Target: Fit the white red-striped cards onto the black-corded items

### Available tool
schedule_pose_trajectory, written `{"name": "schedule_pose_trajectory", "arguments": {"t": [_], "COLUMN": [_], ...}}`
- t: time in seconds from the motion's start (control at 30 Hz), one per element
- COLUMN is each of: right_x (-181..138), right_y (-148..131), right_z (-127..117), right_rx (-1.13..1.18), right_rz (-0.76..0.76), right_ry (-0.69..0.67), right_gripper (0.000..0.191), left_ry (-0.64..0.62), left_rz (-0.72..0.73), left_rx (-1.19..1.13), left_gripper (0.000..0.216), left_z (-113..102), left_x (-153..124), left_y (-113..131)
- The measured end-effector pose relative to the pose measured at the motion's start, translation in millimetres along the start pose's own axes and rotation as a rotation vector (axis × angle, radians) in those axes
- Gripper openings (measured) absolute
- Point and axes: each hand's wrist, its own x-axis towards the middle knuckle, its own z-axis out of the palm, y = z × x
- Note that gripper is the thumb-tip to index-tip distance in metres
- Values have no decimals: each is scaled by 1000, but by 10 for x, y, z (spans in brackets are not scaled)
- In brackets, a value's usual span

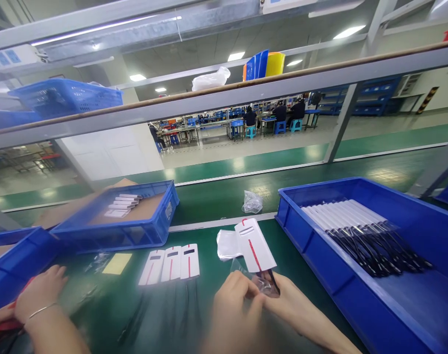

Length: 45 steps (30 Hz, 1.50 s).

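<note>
"What takes up the most room?"

"The worktop (205, 246), smooth, green and faintly glossy. At right sits a deep blue bin (411, 305) of hard plastic, with flat white units (345, 214) packed side by side, their black leads fanning out. Across to the left is a blue tray (117, 236). Between them, three white cases (171, 264) lie in a row, each a slim rectangle with a dark window and a thin red strip."

"And the hands?"

"They meet just above the worktop, between bin and tray. The right hand (288, 297) slants in from the lower right, fingers clamped around the bottom end of a raised white case (255, 246), slotted and red-striped. The left hand (235, 300), blurred, reaches up from below, knuckles uppermost, its bent fingers pinched together on clear, crinkled film (265, 286)."

"Anything smaller?"

"A slim black cable (273, 281), bending down from the case beside the right fingers."
</note>
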Motion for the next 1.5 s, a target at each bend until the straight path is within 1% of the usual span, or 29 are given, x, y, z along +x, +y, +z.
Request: {"name": "schedule_pose_trajectory", "arguments": {"t": [0.07,0.1,0.2,0.27,0.3,0.37,0.47,0.53,0.6,0.67,0.77,0.83,0.9,0.97,1.03,1.1,1.17,1.23,1.4,1.5], "right_x": [-13,-22,-55,-76,-83,-89,-82,-80,-88,-108,-152,-179,-191,-182,-157,-126,-96,-74,-52,-56], "right_y": [-43,-59,-93,-108,-113,-121,-135,-152,-167,-166,-120,-75,-33,7,47,76,78,50,-56,-77], "right_z": [-10,-18,-47,-65,-71,-74,-54,-30,-12,-11,-39,-63,-75,-73,-61,-50,-48,-53,-51,-49], "right_rx": [-2,-4,-11,-14,-16,-18,-16,-15,-11,-10,-33,-51,-42,29,112,145,117,88,50,28], "right_rz": [-17,-19,6,29,38,45,39,33,27,16,9,12,17,16,7,-9,-18,-23,-30,-18], "right_ry": [-33,-45,-80,-99,-109,-123,-135,-141,-158,-183,-201,-207,-202,-154,-73,3,47,65,91,84], "right_gripper": [29,30,25,21,20,17,15,14,10,5,5,7,9,13,23,31,30,28,33,35], "left_ry": [-2,15,78,53,28,27,78,36,-46,-97,-120,-145,-194,-234,-257,-285,-303,-295,-279,-283], "left_rz": [71,79,-5,-54,-48,12,150,214,220,179,88,19,-53,-131,-184,-198,-196,-209,-298,-348], "left_rx": [-26,-35,-42,-65,-81,-64,99,176,170,108,-9,-41,-60,-97,-122,-129,-148,-184,-339,-437], "left_gripper": [24,26,20,19,22,26,22,18,15,4,16,20,23,23,22,21,23,24,24,29], "left_z": [-27,-65,-219,-290,-305,-296,-242,-227,-245,-291,-363,-384,-376,-350,-315,-281,-251,-230,-215,-221], "left_x": [-10,-5,43,80,94,108,104,99,103,116,137,143,137,118,95,76,67,68,79,83], "left_y": [-32,-43,-77,-114,-136,-172,-170,-119,-48,12,42,30,13,6,14,28,35,25,-51,-90]}}
